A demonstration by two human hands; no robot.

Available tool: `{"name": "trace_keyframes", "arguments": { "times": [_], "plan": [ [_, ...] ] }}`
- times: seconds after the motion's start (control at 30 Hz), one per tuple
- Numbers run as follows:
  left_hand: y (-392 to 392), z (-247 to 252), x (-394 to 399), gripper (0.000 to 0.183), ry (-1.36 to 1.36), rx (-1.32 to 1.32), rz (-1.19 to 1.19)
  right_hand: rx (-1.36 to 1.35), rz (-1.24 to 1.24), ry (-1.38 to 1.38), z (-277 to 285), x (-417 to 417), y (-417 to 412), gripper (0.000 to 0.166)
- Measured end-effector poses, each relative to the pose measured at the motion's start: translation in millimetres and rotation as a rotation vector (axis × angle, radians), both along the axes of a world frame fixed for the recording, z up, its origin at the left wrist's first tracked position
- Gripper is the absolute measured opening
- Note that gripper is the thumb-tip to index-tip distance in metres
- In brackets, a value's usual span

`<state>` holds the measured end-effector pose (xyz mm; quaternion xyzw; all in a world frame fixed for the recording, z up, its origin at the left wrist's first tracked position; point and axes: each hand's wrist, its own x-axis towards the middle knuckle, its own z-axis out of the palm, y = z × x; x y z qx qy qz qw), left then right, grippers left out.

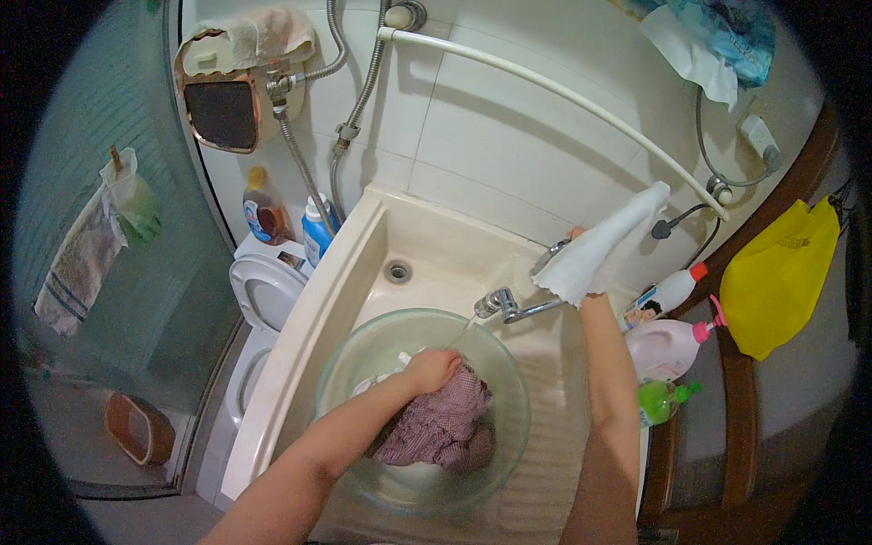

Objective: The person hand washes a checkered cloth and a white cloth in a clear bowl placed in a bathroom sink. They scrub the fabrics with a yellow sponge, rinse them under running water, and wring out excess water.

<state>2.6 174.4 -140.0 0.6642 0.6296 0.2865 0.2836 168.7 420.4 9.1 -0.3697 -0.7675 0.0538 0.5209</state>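
Note:
My left hand [434, 371] grips a bunched checked purple-and-white garment [443, 422] in a translucent round basin [514, 470]. Part of a white cloth [371, 383] shows at the garment's left. From the chrome faucet spout [487, 304], a thin stream of water falls into the basin close to this hand. My right arm reaches up to the faucet's lever [549, 257]. A hanging white towel [599, 248] covers most of my right hand [578, 232], leaving its grip hidden; only a little of it shows beyond the towel's edge.
The basin stands in a cream laundry sink [436, 238] with a drain [397, 272] and a ribbed washboard slope [545, 470]. Several bottles, including a pink pump bottle [664, 349], line the right side. A white rail [545, 88] crosses the tiled wall. A toilet [266, 293] stands left.

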Motion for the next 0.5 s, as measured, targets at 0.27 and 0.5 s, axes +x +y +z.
{"name": "trace_keyframes", "arguments": {
  "times": [0.27,0.5],
  "plan": [
    [-14.3,4.9,1.5,0.025,0.055,0.120,-0.033,0.051,0.024,0.059,24.9,-14.3,-32.4,0.042],
    [-99.8,71.8,53.7,0.023,-0.212,0.059,-0.388,-0.201,0.008,-0.516,-38.6,-2.6,-160.7,0.023]
  ]
}}
